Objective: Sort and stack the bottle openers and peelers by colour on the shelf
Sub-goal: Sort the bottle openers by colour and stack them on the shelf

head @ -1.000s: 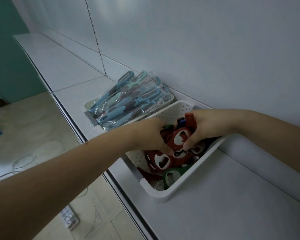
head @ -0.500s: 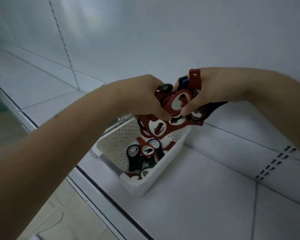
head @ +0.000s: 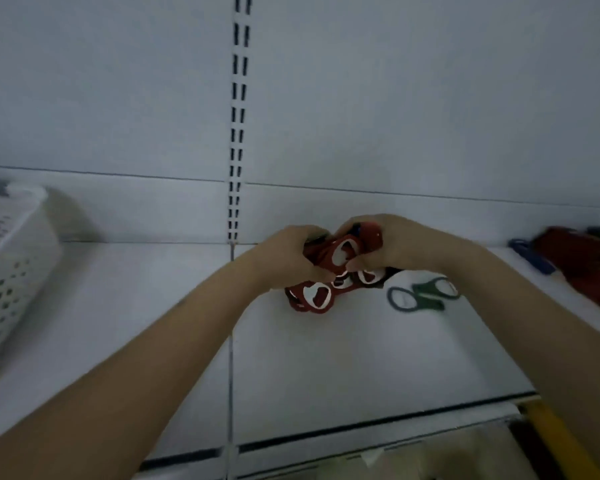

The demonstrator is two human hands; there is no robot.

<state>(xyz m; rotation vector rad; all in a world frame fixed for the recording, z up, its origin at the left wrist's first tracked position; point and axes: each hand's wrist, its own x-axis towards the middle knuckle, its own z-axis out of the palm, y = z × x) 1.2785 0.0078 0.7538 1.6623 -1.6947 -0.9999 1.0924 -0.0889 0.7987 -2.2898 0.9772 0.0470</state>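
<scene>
Carried from basket [head: 13,258], red openers [head: 329,271] between left hand [head: 288,261], right hand [head: 385,244]

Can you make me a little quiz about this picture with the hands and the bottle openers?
1. True or false: both hands hold one bunch of openers.
2. What colour are most openers in the bunch? A blue, B red, C yellow.
3. Which side of the picture is the white basket on?

Key:
1. True: the left hand and right hand grip the bunch of openers together.
2. B.
3. Left: the white basket stands on the shelf.
</scene>
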